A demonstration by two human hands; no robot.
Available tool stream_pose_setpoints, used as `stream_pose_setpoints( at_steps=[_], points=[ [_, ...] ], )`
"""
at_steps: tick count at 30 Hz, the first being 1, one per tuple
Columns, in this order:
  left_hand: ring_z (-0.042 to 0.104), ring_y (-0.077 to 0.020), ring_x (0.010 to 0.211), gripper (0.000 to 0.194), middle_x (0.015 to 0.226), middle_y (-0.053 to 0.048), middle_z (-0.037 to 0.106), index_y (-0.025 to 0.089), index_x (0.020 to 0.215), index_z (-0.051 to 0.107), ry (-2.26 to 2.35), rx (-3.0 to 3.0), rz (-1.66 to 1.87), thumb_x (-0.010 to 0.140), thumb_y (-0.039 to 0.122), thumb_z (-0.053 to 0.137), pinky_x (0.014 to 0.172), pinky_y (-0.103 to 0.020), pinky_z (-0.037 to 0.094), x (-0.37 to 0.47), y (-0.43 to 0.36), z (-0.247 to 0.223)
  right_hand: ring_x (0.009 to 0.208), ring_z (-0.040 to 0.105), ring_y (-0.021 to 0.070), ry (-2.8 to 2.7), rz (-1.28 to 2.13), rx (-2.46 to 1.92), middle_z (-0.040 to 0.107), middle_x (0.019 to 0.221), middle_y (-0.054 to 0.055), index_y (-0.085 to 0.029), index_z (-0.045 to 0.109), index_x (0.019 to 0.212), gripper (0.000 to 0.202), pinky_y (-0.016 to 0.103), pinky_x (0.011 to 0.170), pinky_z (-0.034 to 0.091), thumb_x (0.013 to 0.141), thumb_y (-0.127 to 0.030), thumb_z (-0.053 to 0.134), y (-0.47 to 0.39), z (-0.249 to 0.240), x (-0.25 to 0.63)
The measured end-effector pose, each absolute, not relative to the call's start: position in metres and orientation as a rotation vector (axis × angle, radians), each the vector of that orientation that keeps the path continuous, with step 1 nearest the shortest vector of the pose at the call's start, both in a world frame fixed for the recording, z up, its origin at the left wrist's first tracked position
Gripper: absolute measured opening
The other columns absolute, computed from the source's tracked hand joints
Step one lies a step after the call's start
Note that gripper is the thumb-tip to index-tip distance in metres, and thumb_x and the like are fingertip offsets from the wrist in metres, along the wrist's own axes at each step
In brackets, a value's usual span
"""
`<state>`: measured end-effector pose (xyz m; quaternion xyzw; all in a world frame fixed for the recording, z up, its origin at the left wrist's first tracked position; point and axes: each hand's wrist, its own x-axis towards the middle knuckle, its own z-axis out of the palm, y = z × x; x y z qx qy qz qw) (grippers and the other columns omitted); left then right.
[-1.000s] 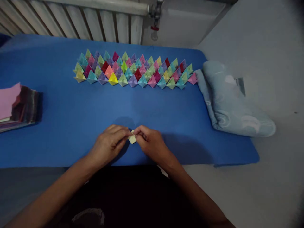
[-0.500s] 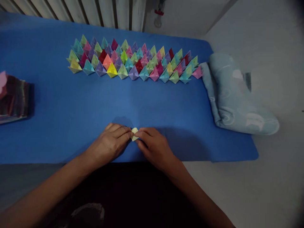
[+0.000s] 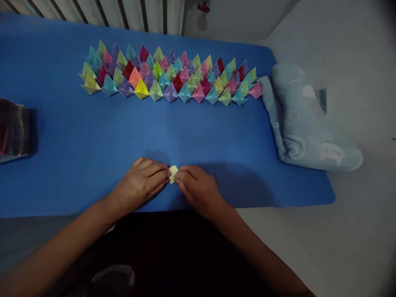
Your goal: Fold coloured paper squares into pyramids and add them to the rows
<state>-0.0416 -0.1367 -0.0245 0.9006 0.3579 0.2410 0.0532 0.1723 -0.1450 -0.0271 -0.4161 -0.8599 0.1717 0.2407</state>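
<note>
Between my fingertips is a small pale yellow folded paper (image 3: 173, 175), close to the near edge of the blue surface. My left hand (image 3: 141, 178) pinches its left side, fingers held together. From the right, my right hand (image 3: 198, 185) grips the opposite side with thumb and fingers closed. Parts of the paper are hidden under the fingertips. Farther back stand several rows of folded paper boats (image 3: 170, 93) in yellow, green, blue, purple, pink and red, apart from both hands.
A folded light blue-grey blanket (image 3: 297, 119) lies at the right end of the blue surface (image 3: 102, 123). At the far left edge sits a stack of dark reddish paper (image 3: 14, 130), partly cut off. Pale slats (image 3: 133, 14) run along the back.
The view has shifted slightly, so the boats and stack appear farther left. Both hands stay on the yellow paper, and a little more of it shows between the fingertips.
</note>
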Motion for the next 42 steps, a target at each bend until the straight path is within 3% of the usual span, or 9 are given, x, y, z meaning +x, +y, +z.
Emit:
stream_pose_setpoints(
  at_steps=[12, 22, 32, 42],
  points=[
    [0.066, -0.0211, 0.089, 0.018, 0.102, -0.007, 0.075, 0.017, 0.11, 0.065, 1.151, 2.841, 0.745, 0.094, 0.012, 0.057, 0.08, -0.039, 0.047, -0.036, -0.143, -0.022, 0.091, 0.063, 0.0168, -2.349, 0.519, -1.158, 0.068, 0.1, 0.007, -0.02, 0.064, 0.097, 0.018, 0.028, 0.078, 0.051, 0.098, -0.018, 0.046, -0.145, -0.026, 0.174],
    [0.066, -0.0206, 0.09, 0.013, 0.102, -0.006, 0.074, 0.02, 0.102, 0.065, 1.289, 2.684, 0.707, 0.097, 0.018, 0.053, 0.083, -0.041, 0.046, -0.031, -0.147, -0.022, 0.091, 0.063, 0.0168, -2.358, 0.571, -1.257, 0.067, 0.105, 0.011, -0.016, 0.065, 0.096, 0.024, 0.029, 0.077, 0.052, 0.1, -0.017, 0.041, -0.145, -0.021, 0.171],
    [0.061, -0.0217, 0.087, 0.022, 0.096, -0.006, 0.069, 0.02, 0.09, 0.067, 1.484, 2.418, 0.602, 0.099, 0.027, 0.049, 0.079, -0.041, 0.043, -0.023, -0.142, -0.018, 0.085, 0.063, 0.0176, -2.27, 0.607, -1.426, 0.067, 0.104, 0.012, -0.015, 0.063, 0.093, 0.021, 0.03, 0.074, 0.049, 0.099, -0.02, 0.044, -0.141, -0.019, 0.162],
    [0.061, -0.018, 0.075, 0.019, 0.08, -0.001, 0.066, 0.022, 0.081, 0.065, 1.572, 2.19, 0.459, 0.094, 0.027, 0.054, 0.078, -0.039, 0.041, -0.017, -0.131, -0.007, 0.083, 0.062, 0.0179, -2.272, 0.678, -1.568, 0.066, 0.102, 0.012, -0.015, 0.061, 0.093, 0.016, 0.03, 0.07, 0.046, 0.096, -0.021, 0.047, -0.136, -0.008, 0.159]
  ],
)
